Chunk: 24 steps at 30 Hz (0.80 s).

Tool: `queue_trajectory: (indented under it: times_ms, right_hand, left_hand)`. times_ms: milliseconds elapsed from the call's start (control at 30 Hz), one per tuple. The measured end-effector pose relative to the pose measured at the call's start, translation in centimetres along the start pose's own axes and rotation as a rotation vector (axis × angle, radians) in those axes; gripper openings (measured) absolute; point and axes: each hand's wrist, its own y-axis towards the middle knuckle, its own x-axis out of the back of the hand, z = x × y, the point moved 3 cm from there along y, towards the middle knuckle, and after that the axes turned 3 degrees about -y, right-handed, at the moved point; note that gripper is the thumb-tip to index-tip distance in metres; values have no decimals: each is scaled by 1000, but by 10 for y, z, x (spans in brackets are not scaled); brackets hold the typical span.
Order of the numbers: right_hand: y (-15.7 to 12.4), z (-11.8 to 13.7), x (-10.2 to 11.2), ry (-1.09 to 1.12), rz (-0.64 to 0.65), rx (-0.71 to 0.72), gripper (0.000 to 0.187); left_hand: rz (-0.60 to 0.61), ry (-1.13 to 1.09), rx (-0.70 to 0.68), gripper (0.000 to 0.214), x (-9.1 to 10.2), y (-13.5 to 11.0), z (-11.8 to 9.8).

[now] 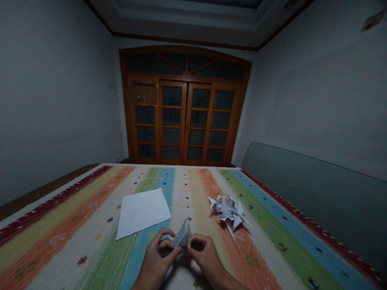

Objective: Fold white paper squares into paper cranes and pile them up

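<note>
My left hand (pixel 157 257) and my right hand (pixel 204 253) meet near the front of the bed, pinching a small folded white paper piece (pixel 183 235) between their fingertips. The piece stands upright and comes to a point at the top. Ahead and left of my left hand, a flat white paper sheet (pixel 142 212) lies on the striped cover. A spiky folded paper model (pixel 229 211), white with many sharp points, rests ahead and right of my right hand, apart from it.
A striped multicoloured woven cover (pixel 90 241) spreads over the bed. Beyond it stand wooden glazed double doors (pixel 184 121). A grey-green padded headboard (pixel 302 189) runs along the right side, and a wooden edge (pixel 45 193) shows at the left.
</note>
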Motion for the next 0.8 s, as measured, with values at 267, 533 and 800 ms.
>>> queue_trajectory:
  times_ms: [267, 533, 800]
  right_hand:
    - [-3, 6, 0, -35, 42, 0, 17]
    - [-9, 10, 9, -278, -218, 212, 30]
    - [-13, 17, 11, -550, -86, 353, 13]
  left_hand:
    - [67, 151, -18, 28, -3, -6, -2]
    - [-37, 335, -66, 22, -1, -6, -8]
    - [-60, 398, -132, 14, 0, -10, -8]
